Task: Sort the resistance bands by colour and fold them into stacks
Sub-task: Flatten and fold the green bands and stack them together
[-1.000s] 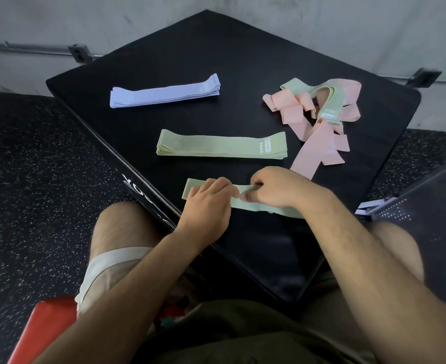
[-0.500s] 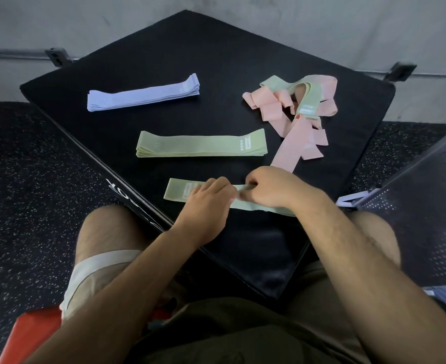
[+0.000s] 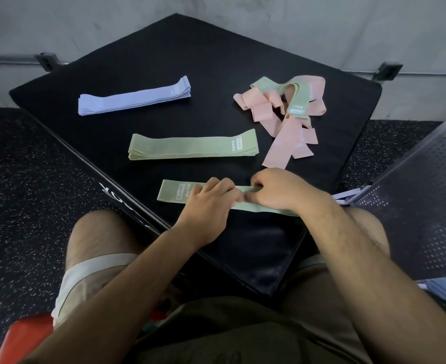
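Observation:
A light green band lies flat near the front of the black box top. My left hand and my right hand meet at its middle, fingers curled and pinching the band. Behind it lies a folded green stack. A folded lilac stack sits at the back left. At the back right is a loose tangle of pink bands with one green band draped over it.
The box stands on speckled black rubber flooring against a grey wall. A perforated dark metal panel rises at the right, with lilac bands at its lower edge. My knees flank the box's near corner; a red seat is below left.
My hands stay on the green band with hardly any movement. The camera view has shifted slightly, so the table contents appear a little lower and further left.

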